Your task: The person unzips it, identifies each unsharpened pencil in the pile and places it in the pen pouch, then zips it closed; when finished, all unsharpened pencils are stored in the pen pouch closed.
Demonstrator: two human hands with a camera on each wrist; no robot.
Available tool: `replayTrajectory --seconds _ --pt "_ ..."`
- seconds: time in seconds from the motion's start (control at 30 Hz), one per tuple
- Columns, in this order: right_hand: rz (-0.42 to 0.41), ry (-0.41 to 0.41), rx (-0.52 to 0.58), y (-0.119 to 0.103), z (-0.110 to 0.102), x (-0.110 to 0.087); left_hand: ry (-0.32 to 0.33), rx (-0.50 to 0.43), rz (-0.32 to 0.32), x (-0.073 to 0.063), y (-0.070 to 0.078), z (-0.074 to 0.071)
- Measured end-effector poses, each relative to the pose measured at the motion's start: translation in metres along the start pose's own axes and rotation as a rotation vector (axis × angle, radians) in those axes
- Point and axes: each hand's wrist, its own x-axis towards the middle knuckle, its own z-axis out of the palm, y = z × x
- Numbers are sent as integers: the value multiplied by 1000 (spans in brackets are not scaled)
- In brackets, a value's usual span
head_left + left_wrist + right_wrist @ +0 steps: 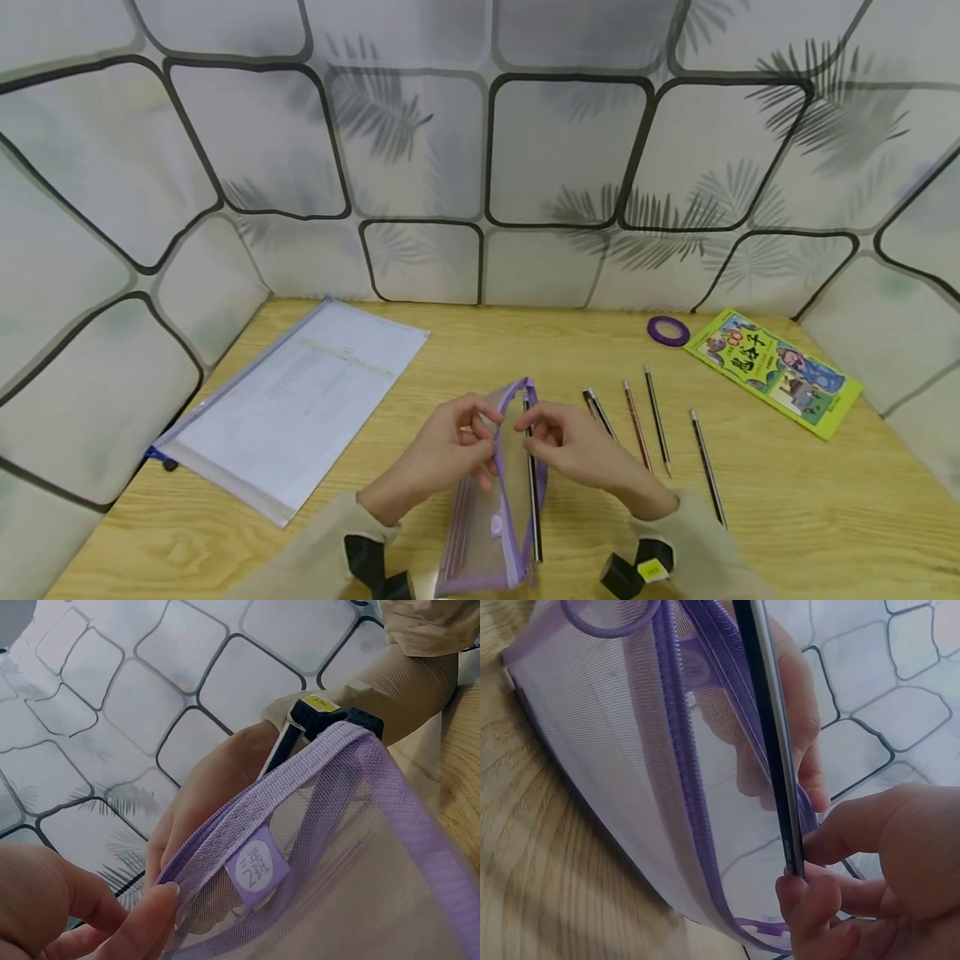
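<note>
A purple mesh zip pouch (471, 533) stands tilted in front of me, its zipped mouth spread apart. My left hand (453, 442) pinches one edge of that mouth. In the left wrist view, the pouch's purple tag (259, 866) hangs just below the zip. My right hand (581, 446) pinches a black-and-silver pencil (769, 712) near one end. The pencil runs along the pouch's opening, by its right edge; in the head view its lower end reaches down toward me. Whether any of it lies inside the pouch, I cannot tell.
Several pencils (657, 421) lie on the wooden table right of the pouch. Behind them are a purple tape roll (667, 331) and a yellow-green booklet (776, 371). A clear document folder with white paper (300, 400) lies at left. Patterned fabric walls (420, 262) border the table.
</note>
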Motion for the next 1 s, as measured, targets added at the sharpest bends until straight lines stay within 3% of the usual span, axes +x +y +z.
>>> replayTrajectory --seconds 0.43,0.7,1.0 --pt "62 46 -85 -4 7 6 4 19 11 -1 1 0" --pt "-6 78 -137 -3 13 8 1 14 19 -1 2 0" --pt "4 86 -135 -7 12 4 10 12 23 0 3 -1"
